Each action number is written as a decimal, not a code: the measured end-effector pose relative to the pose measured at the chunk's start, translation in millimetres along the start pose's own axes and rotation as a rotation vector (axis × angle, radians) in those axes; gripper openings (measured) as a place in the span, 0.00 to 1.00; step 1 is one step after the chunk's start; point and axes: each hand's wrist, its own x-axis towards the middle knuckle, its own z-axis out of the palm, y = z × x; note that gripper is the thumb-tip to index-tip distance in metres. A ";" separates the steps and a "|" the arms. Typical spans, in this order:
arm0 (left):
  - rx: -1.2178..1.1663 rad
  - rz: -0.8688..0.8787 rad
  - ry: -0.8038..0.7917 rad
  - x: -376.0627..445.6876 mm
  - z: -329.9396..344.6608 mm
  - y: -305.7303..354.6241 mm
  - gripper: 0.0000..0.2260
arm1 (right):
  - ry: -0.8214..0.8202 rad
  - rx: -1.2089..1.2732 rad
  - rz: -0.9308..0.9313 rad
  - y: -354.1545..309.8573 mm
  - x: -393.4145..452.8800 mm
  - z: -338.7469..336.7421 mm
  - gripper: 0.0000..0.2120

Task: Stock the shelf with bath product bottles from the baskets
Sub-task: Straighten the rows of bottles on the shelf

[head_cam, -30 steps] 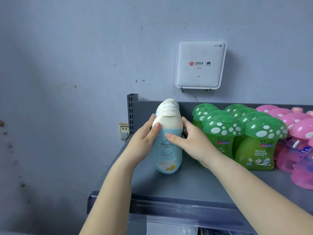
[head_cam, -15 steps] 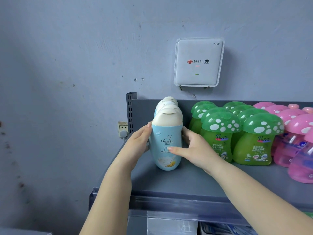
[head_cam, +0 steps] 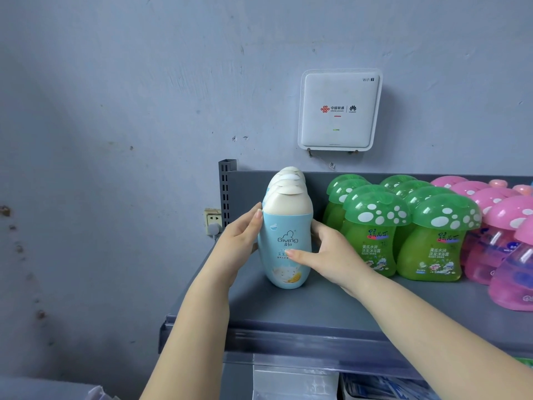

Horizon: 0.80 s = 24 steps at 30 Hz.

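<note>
A light-blue bath bottle with a cream cap [head_cam: 284,226] stands upright on the grey shelf [head_cam: 302,319], at the front of a single-file row of several matching bottles [head_cam: 290,176] running back to the shelf's rear panel. My left hand [head_cam: 235,243] lies against the front bottle's left side with fingers fairly straight. My right hand [head_cam: 331,255] holds its right side, thumb across the label and fingers behind it.
Green mushroom-cap bottles [head_cam: 375,226] stand in rows just right of the blue row, and pink ones [head_cam: 501,226] fill the far right. A white WiFi box [head_cam: 340,109] hangs on the wall above. A wall socket [head_cam: 212,219] sits left of the shelf upright.
Both hands slid down from the bottle's cap to its labelled body, and my left thumb moved off the front to the side. The bottle stands where it was.
</note>
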 end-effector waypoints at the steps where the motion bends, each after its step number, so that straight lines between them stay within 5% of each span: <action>1: -0.003 0.005 -0.002 -0.3 -0.1 0.2 0.17 | 0.001 0.000 -0.001 -0.3 0.0 0.9 0.25; 24: 0.063 -0.043 0.002 1.2 -1.0 -2.7 0.21 | -0.005 -0.095 -0.031 -1.4 0.1 -0.9 0.27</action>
